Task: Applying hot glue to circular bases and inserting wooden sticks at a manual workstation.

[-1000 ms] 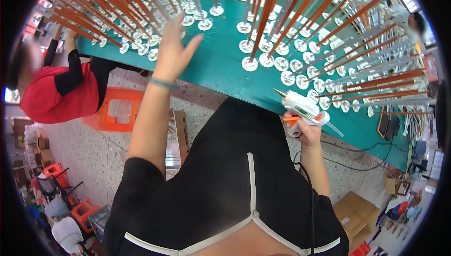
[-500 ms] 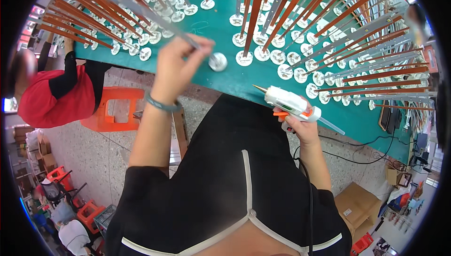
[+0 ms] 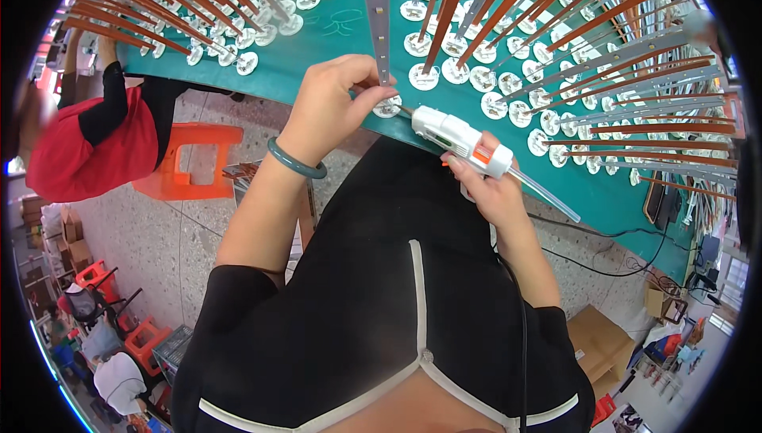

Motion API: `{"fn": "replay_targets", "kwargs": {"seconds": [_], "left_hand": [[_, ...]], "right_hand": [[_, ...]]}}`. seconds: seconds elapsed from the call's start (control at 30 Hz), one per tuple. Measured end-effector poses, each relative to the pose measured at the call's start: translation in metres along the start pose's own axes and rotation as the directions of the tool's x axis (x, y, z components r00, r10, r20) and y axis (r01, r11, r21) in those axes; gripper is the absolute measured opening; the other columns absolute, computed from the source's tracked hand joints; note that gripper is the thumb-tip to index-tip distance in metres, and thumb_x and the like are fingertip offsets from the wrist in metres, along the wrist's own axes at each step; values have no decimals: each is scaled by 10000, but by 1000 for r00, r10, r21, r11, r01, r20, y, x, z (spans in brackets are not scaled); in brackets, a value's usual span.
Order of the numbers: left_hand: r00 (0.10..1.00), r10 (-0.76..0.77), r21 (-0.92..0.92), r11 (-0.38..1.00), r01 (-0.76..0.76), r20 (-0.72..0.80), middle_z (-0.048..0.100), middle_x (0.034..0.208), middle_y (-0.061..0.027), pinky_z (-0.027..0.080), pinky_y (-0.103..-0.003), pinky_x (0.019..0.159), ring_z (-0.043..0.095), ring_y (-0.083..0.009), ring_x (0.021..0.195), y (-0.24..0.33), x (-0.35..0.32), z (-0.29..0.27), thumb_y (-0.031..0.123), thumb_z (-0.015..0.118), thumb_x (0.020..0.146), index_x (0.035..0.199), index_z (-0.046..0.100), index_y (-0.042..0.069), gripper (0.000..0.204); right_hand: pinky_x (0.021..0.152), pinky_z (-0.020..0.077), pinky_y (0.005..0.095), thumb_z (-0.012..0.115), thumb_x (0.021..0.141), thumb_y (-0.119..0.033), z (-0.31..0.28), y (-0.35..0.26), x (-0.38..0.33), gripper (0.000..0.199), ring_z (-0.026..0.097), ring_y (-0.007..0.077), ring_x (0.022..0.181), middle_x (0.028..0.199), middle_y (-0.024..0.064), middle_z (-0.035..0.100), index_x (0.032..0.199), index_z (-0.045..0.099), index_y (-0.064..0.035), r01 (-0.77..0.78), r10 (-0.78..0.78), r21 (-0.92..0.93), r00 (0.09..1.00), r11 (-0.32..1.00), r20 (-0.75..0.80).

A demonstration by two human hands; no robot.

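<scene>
My left hand (image 3: 337,107) pinches a grey LED strip (image 3: 379,24) near its lower end, the strip rising upright from a round white base (image 3: 387,107) at the table's near edge. A green bangle circles that wrist. In my right hand (image 3: 492,187) is a white hot glue gun (image 3: 456,139), fingers wrapped round its handle. Its nozzle points left, right beside the white base; whether it touches is too small to tell. A clear glue stick (image 3: 548,195) juts from the gun's back end.
Many brown and grey strips on round white bases (image 3: 423,76) crowd the green table (image 3: 349,36) to the left, back and right. Black cables (image 3: 603,236) trail at the right. A person in red (image 3: 103,143) is at the left, near an orange stool (image 3: 190,165).
My left hand has moved right and brought the tilted strip upright over the white base. The glue gun has shifted left, its nozzle now beside that base.
</scene>
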State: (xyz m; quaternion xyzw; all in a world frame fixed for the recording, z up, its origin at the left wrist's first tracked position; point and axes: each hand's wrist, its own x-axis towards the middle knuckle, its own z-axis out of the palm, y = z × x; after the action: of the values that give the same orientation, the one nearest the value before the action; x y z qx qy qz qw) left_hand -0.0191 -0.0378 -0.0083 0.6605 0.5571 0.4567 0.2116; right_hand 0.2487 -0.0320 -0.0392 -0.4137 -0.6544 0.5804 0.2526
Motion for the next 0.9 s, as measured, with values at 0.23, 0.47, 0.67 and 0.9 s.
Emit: {"fn": "replay_targets", "kwargs": {"seconds": [0.23, 0.47, 0.67, 0.9], "left_hand": [[999, -27, 7, 1000, 27, 43, 696, 829, -109, 549, -296, 666, 687, -201, 719, -1, 2, -2, 31, 765, 799, 881, 691, -18, 121], [1000, 7, -27, 1000, -6, 23, 658, 785, -122, 537, -311, 631, 650, -229, 660, -5, 2, 0, 64, 757, 805, 836, 639, -26, 151], [1000, 3, -30, 1000, -3, 23, 640, 769, -123, 534, -307, 609, 633, -227, 642, -5, 1, -1, 68, 756, 809, 813, 608, -30, 178], [1000, 13, -25, 1000, -12, 15, 636, 764, -121, 518, -310, 597, 619, -229, 629, -6, 1, 0, 71, 759, 807, 815, 610, -25, 177]], "right_hand": [[591, 415, 298, 737, 900, -191, 9, -10, 9, 263, 474, 104, 664, 702, 46, 563, 879, 551, -6, 24, -28, -35, 994, 999, -101], [580, 400, 306, 737, 899, -194, 11, -11, 15, 269, 455, 114, 651, 691, 49, 545, 867, 544, -9, 34, -40, -84, 996, 996, -77], [571, 432, 214, 739, 897, -153, 9, -11, 18, 273, 547, 43, 665, 788, 4, 643, 1069, 626, 25, -39, 36, -118, 999, 992, -26], [577, 416, 327, 734, 897, -214, 16, -12, 19, 280, 469, 147, 624, 681, 84, 553, 871, 547, -7, 78, -90, -139, 993, 987, -80]]}}
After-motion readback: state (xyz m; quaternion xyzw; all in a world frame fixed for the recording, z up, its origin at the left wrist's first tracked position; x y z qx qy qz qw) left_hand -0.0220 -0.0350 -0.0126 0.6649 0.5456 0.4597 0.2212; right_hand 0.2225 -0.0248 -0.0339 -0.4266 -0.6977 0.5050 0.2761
